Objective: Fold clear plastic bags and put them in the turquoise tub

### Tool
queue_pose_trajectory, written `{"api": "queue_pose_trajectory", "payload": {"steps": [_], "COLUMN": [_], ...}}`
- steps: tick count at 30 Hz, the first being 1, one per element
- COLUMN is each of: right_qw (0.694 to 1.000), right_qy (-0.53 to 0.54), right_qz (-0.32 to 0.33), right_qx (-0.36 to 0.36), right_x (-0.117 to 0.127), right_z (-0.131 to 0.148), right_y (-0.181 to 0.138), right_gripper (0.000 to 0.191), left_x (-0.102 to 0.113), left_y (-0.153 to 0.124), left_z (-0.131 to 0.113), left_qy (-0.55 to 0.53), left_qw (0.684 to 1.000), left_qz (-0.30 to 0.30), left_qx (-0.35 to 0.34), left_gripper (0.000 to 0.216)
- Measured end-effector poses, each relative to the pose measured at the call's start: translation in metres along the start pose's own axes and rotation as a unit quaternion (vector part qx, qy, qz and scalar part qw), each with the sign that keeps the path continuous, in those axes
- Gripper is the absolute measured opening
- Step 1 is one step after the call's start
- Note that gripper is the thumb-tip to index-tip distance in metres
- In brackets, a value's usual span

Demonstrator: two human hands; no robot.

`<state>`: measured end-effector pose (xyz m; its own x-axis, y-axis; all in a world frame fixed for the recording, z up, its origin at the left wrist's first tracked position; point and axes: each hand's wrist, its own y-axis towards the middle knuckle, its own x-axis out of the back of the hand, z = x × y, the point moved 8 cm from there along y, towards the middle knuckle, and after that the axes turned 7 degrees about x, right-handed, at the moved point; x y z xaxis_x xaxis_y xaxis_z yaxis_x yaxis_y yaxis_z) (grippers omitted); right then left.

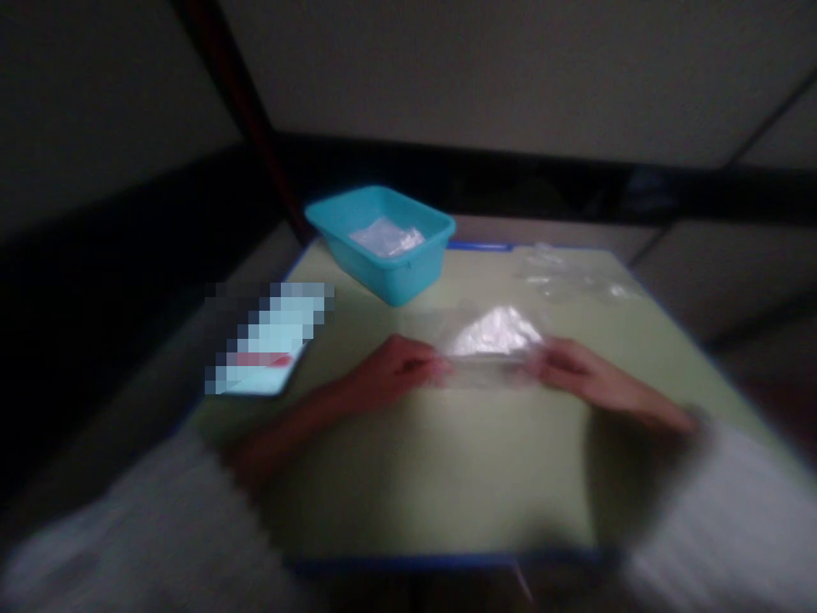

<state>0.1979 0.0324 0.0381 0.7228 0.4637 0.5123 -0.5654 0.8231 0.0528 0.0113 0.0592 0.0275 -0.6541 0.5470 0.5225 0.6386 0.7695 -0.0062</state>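
A clear plastic bag [494,334] is stretched between my two hands over the middle of the table, with light glinting off its upper part. My left hand [407,366] pinches the bag's left edge. At its right edge, my right hand [571,368] closes on it in the same way. The bag's lower strip is see-through, and the tabletop shows behind it. Blur hides the exact grip of the fingertips.
A turquoise plastic basket [399,279] holding clear packets [386,237] stands at the back left. More clear plastic bags [574,279] lie at the back right. A phone-like screen [274,340], partly pixelated, rests at the left edge of the yellowish table [447,485].
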Motion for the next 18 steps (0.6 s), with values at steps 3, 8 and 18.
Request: {"api": "queue_pose_trajectory", "payload": {"steps": [3, 8, 18], "right_qw": [0.997, 0.984, 0.965], "right_qy": [0.070, 0.132, 0.150], "right_qz": [0.015, -0.061, -0.196], "right_qx": [-0.030, -0.105, -0.094], "right_x": [-0.006, -0.007, 0.010], "right_z": [-0.006, -0.021, -0.016], "right_y": [0.001, 0.002, -0.003], "right_gripper": [0.029, 0.032, 0.058], "left_x": [-0.009, -0.010, 0.004], "left_y": [0.001, 0.006, 0.004], "left_z": [0.011, 0.028, 0.034], "left_qy": [-0.108, -0.196, -0.312], "left_qw": [0.990, 0.963, 0.912], "left_qz": [0.045, 0.011, -0.103], "left_qx": [0.075, 0.185, 0.247], "left_gripper": [0.031, 0.026, 0.051]}}
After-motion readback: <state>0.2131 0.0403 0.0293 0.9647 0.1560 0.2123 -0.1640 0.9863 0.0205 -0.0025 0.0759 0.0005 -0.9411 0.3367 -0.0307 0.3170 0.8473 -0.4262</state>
